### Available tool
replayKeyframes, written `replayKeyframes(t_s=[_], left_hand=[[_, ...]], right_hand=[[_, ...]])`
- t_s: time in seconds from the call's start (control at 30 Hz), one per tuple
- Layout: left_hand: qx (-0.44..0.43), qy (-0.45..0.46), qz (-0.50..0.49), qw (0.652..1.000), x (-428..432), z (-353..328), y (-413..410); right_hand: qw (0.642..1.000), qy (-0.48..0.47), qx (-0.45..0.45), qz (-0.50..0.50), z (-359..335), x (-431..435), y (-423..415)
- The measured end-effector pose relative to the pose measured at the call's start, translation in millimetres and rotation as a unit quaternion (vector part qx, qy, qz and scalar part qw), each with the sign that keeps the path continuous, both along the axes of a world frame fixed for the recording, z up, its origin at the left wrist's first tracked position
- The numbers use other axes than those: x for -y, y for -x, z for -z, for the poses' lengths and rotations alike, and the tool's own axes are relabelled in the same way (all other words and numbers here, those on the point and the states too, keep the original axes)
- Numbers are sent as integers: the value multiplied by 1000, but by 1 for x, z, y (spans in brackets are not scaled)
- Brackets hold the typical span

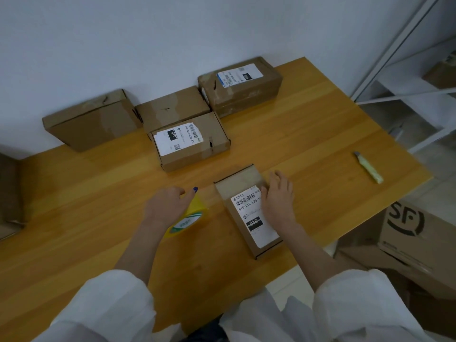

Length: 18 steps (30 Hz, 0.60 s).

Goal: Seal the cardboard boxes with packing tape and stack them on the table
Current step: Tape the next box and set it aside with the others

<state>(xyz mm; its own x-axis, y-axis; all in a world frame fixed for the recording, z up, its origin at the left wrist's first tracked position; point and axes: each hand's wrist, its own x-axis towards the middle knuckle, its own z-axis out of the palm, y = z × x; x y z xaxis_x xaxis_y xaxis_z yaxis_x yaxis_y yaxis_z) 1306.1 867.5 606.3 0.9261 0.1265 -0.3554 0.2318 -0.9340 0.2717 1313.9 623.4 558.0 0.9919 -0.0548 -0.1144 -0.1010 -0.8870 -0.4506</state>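
Tape roll (190, 218) sits at 9 o'clock of the small labelled box (238, 187), near but apart. My left hand (165, 203) grips it, fingers (193, 191) curled over the yellow rim. My right hand (278, 198) lies flat along the box's 3 o'clock edge, straight and holding nothing. The box's long axis runs from 11 to 5 o'clock on the bench (98, 193), so I judge the strip should follow that line. My palm hides the tape's loose end, and I cannot tell whether the seam is already taped
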Motion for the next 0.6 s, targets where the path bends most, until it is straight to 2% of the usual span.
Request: replayKeyframes(t_s=[0.03,0.2,0.37,0.6], left_hand=[[2,0,-1,1000,-1,0,0],[4,-2,-3,1000,-2,0,0],[12,-13,-1,1000,-3,2,1],[15,-31,9,999,-2,3,0]], right_hand=[[999,1,42,-9,-2,-7,0],[996,4,-30,-86,3,-30,-5],[987,70,-8,-143,16,-26,-6],[982,105,-49,-147,15,-29,-8]])
